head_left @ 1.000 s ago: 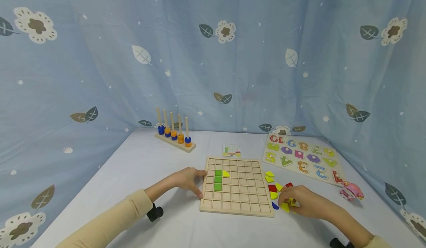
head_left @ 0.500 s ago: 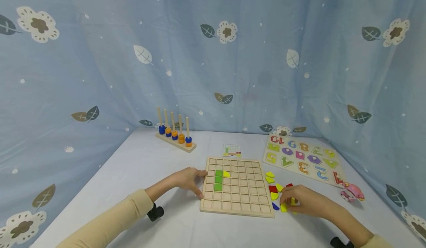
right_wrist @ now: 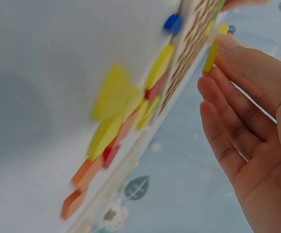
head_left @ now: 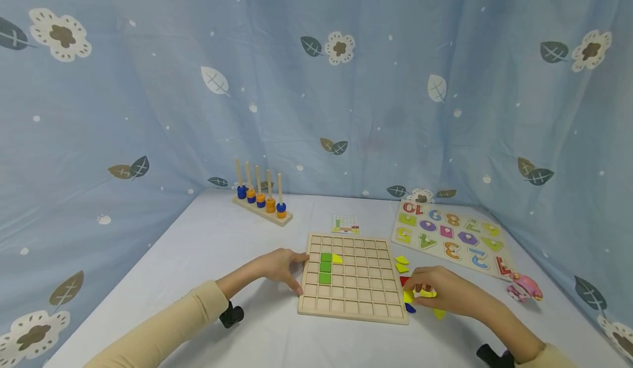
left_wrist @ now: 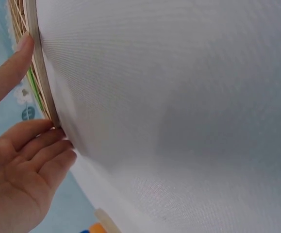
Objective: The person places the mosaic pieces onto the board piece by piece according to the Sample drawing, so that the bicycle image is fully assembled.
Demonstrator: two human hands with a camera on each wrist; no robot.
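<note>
My left hand (head_left: 279, 265) rests at the left edge of a wooden grid board (head_left: 366, 306), its thumb and fingertips against the rim, fingers nearly straight. On the board are several green square tiles (head_left: 325, 267) in a column and one yellow rounded tile (head_left: 337, 258). In the right wrist view, my right hand (right_wrist: 256, 102) pinches a thin yellow tile (right_wrist: 215, 48) between thumb and fingers. This hand is just off the board's right edge, above loose yellow, red and orange pieces, partly hiding them in the head view. A blue rounded piece (head_left: 409, 308) lies close to the board.
A small pattern card (head_left: 345, 224) lies behind the board. At the back left stands a peg stacker (head_left: 262, 210) with blue and orange rings. A number puzzle board (head_left: 452, 239) and a pink toy (head_left: 526, 286) are on the right. A patterned curtain hangs behind.
My right hand has lifted off the loose pieces and moved left toward the board with a yellow tile. The left hand stays at the board's edge.
</note>
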